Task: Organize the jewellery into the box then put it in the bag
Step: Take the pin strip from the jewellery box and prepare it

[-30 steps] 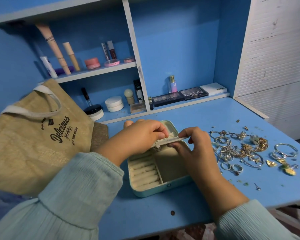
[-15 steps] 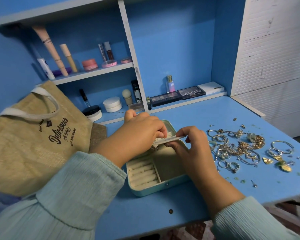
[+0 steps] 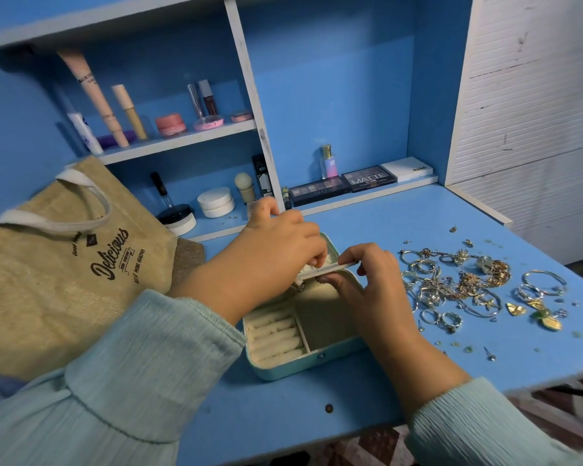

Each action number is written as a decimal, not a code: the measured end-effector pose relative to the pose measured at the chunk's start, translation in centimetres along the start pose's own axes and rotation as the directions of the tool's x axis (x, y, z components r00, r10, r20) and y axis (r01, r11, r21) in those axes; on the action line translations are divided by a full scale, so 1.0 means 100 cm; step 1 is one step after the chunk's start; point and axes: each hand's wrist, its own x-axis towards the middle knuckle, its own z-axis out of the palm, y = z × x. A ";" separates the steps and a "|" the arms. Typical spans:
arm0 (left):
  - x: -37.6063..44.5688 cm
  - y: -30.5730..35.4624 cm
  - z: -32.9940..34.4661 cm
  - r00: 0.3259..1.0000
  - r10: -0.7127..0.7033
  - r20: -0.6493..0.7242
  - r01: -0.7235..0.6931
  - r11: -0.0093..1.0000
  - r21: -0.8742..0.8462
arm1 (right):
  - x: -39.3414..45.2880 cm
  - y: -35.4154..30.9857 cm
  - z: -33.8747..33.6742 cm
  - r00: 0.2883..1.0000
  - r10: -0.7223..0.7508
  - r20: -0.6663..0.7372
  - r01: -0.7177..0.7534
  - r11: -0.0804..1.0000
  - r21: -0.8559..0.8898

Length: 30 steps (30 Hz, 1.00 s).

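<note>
Jewellery pile [image 3: 465, 287] clutters desk [image 3: 367, 223] right; bag [image 3: 64, 264] blocks left.

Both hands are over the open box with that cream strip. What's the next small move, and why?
Probably seat the piece: the left hand pinches a small item at the cream strip, which the right hand holds above the jewellery box. The jewellery pile waits on the desk.

Both arms wear long, loose pale mint-green crinkled fabric sleeves [image 3: 142, 371] with gathered, stitched cuffs, leaving bare hands [image 3: 276, 257] uncovered.
</note>
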 end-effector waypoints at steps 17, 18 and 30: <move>-0.002 -0.004 0.004 0.978 0.190 -0.086 -0.171 0.968 0.185 | -0.001 0.003 0.001 1.000 0.008 0.008 -0.008 1.000 0.011; -0.001 -0.004 0.005 0.976 0.195 -0.094 -0.177 0.969 0.174 | -0.001 0.003 0.001 1.000 0.009 0.011 -0.009 1.000 0.013; 0.003 -0.004 0.005 0.996 0.075 0.049 -0.074 0.997 -0.033 | -0.002 0.003 0.001 1.000 0.006 0.016 -0.006 0.999 0.032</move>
